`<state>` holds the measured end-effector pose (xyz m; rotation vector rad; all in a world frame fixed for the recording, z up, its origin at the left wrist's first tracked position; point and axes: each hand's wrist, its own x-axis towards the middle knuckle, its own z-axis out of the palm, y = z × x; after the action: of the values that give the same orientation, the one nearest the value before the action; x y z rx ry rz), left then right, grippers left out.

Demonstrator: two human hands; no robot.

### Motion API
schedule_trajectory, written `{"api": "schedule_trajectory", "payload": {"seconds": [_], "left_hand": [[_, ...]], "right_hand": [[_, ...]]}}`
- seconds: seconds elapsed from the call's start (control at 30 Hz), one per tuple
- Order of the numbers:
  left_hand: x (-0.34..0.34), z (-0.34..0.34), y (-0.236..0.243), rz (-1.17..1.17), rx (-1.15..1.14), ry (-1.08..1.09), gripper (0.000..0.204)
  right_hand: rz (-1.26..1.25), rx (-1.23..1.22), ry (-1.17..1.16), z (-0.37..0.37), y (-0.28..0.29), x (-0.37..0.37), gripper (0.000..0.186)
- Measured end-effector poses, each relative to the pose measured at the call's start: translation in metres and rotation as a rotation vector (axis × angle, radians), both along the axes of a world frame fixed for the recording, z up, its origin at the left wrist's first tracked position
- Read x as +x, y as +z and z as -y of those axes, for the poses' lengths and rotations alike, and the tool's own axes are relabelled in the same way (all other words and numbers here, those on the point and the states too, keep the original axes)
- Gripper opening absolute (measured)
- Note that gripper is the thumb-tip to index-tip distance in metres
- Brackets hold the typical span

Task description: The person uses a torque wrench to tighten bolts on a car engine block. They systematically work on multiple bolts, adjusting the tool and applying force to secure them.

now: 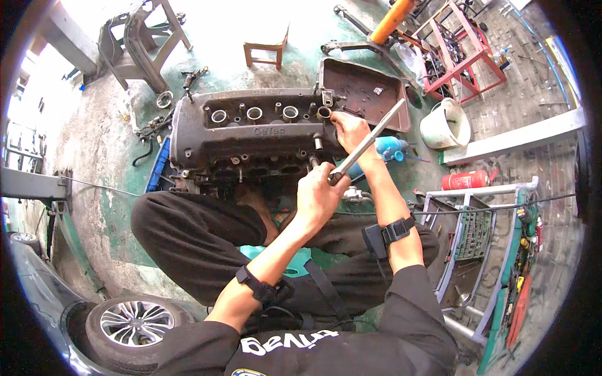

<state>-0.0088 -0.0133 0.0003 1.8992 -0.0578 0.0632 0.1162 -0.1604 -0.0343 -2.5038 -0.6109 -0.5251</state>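
Observation:
A dark grimy engine with its black valve cover (pixel 251 138) lies in front of my crossed legs. Several round plug holes run along the cover's top. My left hand (pixel 320 194) is closed round the lower end of a long grey metal bar (pixel 370 139), which slants up to the right over my right wrist. My right hand (pixel 351 133) has its fingers bent against the cover's right end, beside the rightmost plug hole (pixel 323 113). The palm side of that hand is hidden.
Behind the engine's right end is a dirty brown tray (pixel 401 119). To the right are a white bucket (pixel 438 128), a blue bottle (pixel 387 149), a red fire extinguisher (pixel 465 180) and a metal rack (pixel 483 203). A wheel (pixel 100 329) is at lower left; a small stool (pixel 266 47) stands beyond.

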Motion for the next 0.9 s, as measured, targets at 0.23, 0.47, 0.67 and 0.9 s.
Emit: {"api": "schedule_trajectory", "payload": {"seconds": [0.23,0.47,0.67,0.9], "left_hand": [[0.004,-0.005,0.004,-0.005,0.021,-0.028,0.028],[0.004,-0.007,0.006,-0.015,0.037,-0.035,0.03],[0.001,0.0,0.005,-0.076,-0.041,0.034,0.026],[-0.003,0.007,0.013,-0.363,-0.579,0.163,0.02]], "right_hand": [[-0.067,-0.065,-0.071,-0.008,-0.022,-0.01,0.02],[0.012,0.015,-0.098,-0.009,-0.018,-0.017,0.016],[-0.124,0.572,-0.534,-0.016,-0.007,-0.088,0.017],[-0.609,0.988,-0.308,-0.055,-0.021,-0.161,0.031]]}}
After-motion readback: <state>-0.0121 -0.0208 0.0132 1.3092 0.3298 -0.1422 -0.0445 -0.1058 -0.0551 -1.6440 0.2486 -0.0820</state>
